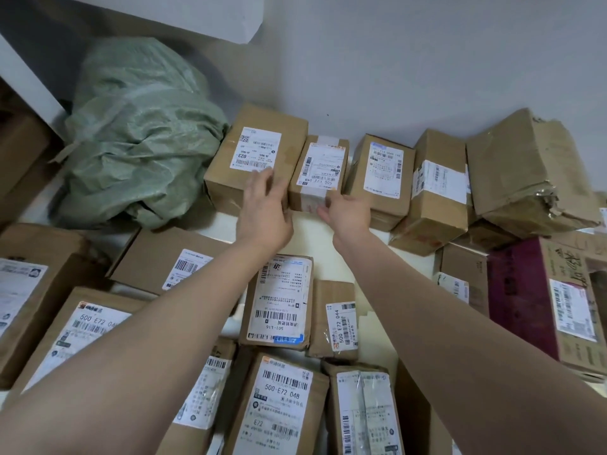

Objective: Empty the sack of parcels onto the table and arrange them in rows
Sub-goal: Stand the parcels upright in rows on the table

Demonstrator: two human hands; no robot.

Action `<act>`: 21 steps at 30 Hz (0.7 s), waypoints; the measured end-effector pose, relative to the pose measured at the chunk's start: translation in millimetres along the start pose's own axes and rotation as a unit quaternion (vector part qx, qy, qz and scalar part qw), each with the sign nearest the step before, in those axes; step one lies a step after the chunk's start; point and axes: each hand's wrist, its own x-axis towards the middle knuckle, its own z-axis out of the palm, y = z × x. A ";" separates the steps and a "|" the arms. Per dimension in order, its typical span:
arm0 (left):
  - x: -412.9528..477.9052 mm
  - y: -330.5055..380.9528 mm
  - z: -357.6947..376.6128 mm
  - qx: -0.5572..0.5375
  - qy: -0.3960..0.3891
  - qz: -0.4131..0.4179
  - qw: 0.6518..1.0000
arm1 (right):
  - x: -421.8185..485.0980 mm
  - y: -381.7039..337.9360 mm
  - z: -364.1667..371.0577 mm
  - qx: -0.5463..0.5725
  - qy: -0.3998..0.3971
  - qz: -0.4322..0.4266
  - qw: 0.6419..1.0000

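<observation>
The crumpled green woven sack (138,136) lies at the back left of the white table (226,221). A back row of brown parcels stands along the wall. My left hand (264,205) rests with straight fingers on the near end of the large parcel (262,126) labelled 023. My right hand (348,213) pinches the near end of the small parcel (323,164) beside it, thumb on top and fingers at the front face. The small parcel touches the large one. More labelled parcels (279,303) lie in nearer rows under my forearms.
To the right, the back row continues with three cartons (382,172) and a torn, crushed box (522,165). A purple printed carton (538,297) sits at the right edge. Stacked cartons (19,152) stand off the table at far left. The wall (394,60) is directly behind.
</observation>
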 end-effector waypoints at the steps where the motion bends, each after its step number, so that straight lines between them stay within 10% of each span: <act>1: 0.1 0.7 3.6 -0.002 -0.008 0.004 1.000 | 2.2 2.2 0.6 -0.024 -0.003 -0.013 1.000; 7: 10.5 -9.5 8.2 0.007 -0.046 0.019 0.999 | 1.6 21.1 -15.3 -0.046 -0.080 -0.032 0.995; 13: -9.1 31.3 10.7 0.098 0.050 0.041 0.993 | 1.6 25.5 -74.1 -0.117 0.029 -0.089 0.989; 21: -48.4 102.4 41.9 0.113 -0.089 0.099 0.985 | -16.8 21.9 -158.0 -0.125 0.116 -0.083 0.982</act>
